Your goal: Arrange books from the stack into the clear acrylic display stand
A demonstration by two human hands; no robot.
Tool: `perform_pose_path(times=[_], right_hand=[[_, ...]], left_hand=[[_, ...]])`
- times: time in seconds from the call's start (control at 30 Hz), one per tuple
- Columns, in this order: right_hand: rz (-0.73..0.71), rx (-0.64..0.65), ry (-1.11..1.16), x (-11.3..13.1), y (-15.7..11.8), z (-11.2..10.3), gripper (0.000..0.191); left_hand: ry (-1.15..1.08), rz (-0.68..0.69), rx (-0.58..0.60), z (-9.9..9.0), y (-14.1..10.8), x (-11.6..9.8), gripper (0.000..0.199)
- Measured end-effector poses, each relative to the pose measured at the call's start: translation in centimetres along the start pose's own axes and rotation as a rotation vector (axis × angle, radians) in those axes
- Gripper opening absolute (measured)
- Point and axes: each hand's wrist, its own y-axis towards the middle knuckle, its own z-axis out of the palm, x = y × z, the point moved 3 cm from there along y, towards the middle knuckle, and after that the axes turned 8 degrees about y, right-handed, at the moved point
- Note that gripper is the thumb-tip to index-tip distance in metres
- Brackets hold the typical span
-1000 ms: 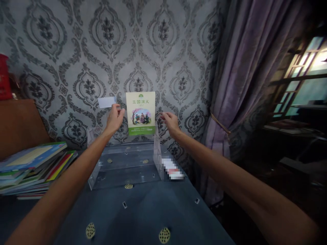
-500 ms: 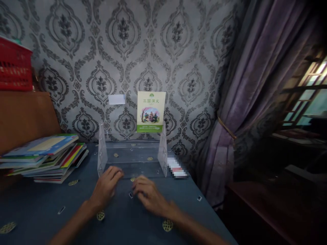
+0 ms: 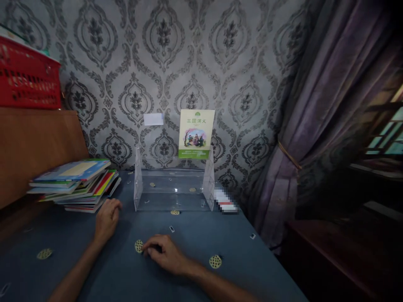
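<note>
My left hand [image 3: 108, 219] is just in front of the stack of books [image 3: 78, 182] at the left, its fingers curled and partly turned away; whether they hold anything is not visible. Over the blue tablecloth [image 3: 126, 272], my right hand [image 3: 162, 251] hovers or rests with loosely bent fingers apart and nothing in them. Behind the hands stands a clear tiered rack [image 3: 209, 182]. A cream and green book [image 3: 197, 134] is upright at the rack's top right.
A red basket [image 3: 28, 75] sits on a brown wooden board [image 3: 40, 147] at the left. A pixelated item [image 3: 225, 201] lies right of the rack. A purple curtain [image 3: 277, 188] hangs past the table's right edge.
My left hand has moved left from the rack to the book stack. My right hand has come nearer to me and slightly left. The view has shifted a little left.
</note>
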Motion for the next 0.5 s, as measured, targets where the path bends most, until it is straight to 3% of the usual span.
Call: perform_pose_path(times=[0.33,0.5], right_hand=[[-0.023,0.048,-0.048,0.3,0.0,-0.4,0.029],[-0.035,0.067,-0.071,0.3,0.0,-0.3,0.028]], left_hand=[[0.065,-0.179,0.028,-1.3,0.7,2.5,0.019],[-0.029,-0.339,-0.068,-3.3,1.5,3.6,0.014]])
